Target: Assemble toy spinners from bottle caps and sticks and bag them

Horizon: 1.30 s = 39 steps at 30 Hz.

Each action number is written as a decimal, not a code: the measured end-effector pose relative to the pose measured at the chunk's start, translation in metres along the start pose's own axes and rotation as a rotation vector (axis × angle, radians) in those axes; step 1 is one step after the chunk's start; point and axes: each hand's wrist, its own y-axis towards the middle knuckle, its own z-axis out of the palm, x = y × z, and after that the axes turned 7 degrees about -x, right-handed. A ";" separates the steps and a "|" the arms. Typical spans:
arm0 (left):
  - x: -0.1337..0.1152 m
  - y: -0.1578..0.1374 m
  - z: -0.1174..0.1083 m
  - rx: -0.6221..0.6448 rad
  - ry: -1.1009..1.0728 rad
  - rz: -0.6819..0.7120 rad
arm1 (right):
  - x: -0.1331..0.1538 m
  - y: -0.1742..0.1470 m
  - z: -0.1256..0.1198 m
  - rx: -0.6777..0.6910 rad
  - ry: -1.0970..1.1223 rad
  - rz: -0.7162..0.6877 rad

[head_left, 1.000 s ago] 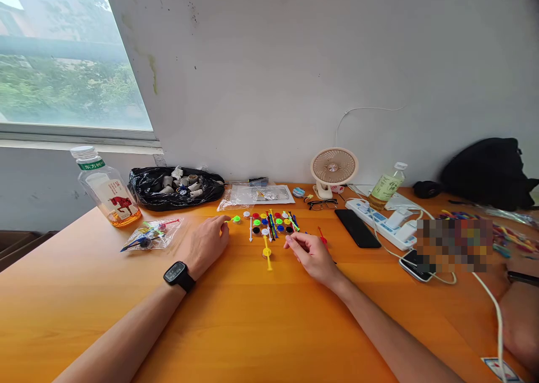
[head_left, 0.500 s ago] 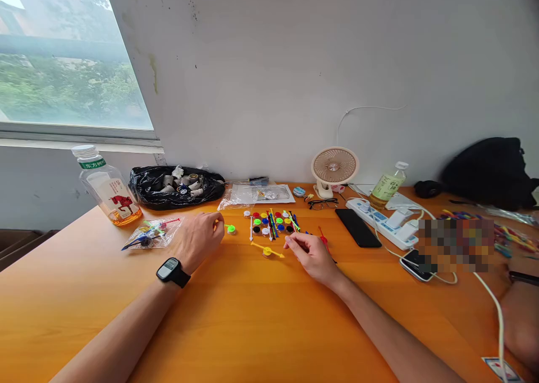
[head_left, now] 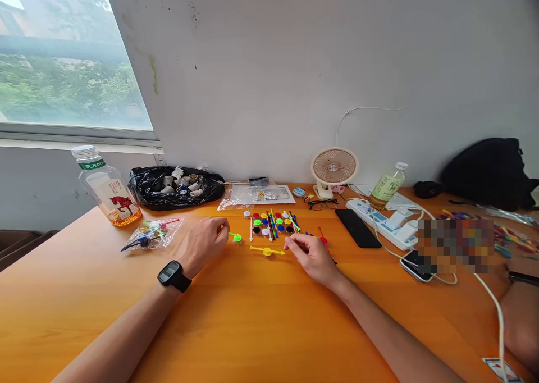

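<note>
My left hand point(head_left: 207, 238), with a black watch point(head_left: 174, 275) on its wrist, is closed at the end of a green arrow spinner point(head_left: 237, 238). Its fingertips are partly hidden behind the hand. To the right, a yellow arrow spinner point(head_left: 267, 252) lies on the table with its arrow nearly level across the view. My right hand point(head_left: 309, 255) rests with thumb and fingers drawn together beside the yellow arrow's right tip; whether they hold anything is hidden. Behind are rows of coloured round bases point(head_left: 264, 222) and loose plastic arrows point(head_left: 273, 224). A red arrow point(head_left: 323, 237) shows beyond my right hand.
On the left stand a large bottle point(head_left: 112, 192), a clear bag of spinner parts point(head_left: 151, 234) and a black plastic bag point(head_left: 177, 189). Toward the right are a fan point(head_left: 335, 167), glasses point(head_left: 323, 204), a phone point(head_left: 357, 228), a power strip point(head_left: 379, 221), another bottle point(head_left: 387, 187) and a person's arm point(head_left: 520, 315).
The green spinner has shifted right and nearer to me along with my left hand. The yellow arrow has turned slightly to lie more level. My right hand has barely moved.
</note>
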 end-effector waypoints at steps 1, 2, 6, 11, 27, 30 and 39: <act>0.000 0.000 0.002 0.002 -0.017 0.005 | 0.000 0.000 0.000 0.002 -0.002 0.000; 0.001 -0.001 0.005 0.001 -0.032 0.010 | 0.000 0.000 0.000 0.002 -0.004 0.000; 0.003 -0.003 0.014 0.003 -0.073 0.016 | -0.001 0.000 0.000 0.003 -0.013 0.001; 0.000 -0.006 0.015 0.030 -0.113 0.013 | 0.000 0.000 0.000 0.007 -0.026 -0.010; -0.018 -0.017 0.018 0.131 -0.247 0.045 | 0.003 0.000 0.001 0.005 -0.045 -0.016; -0.029 -0.024 0.021 0.169 -0.292 0.100 | 0.007 -0.001 0.000 0.036 -0.076 -0.069; -0.039 -0.034 0.025 0.206 -0.392 0.195 | 0.007 -0.005 -0.005 0.137 -0.335 -0.161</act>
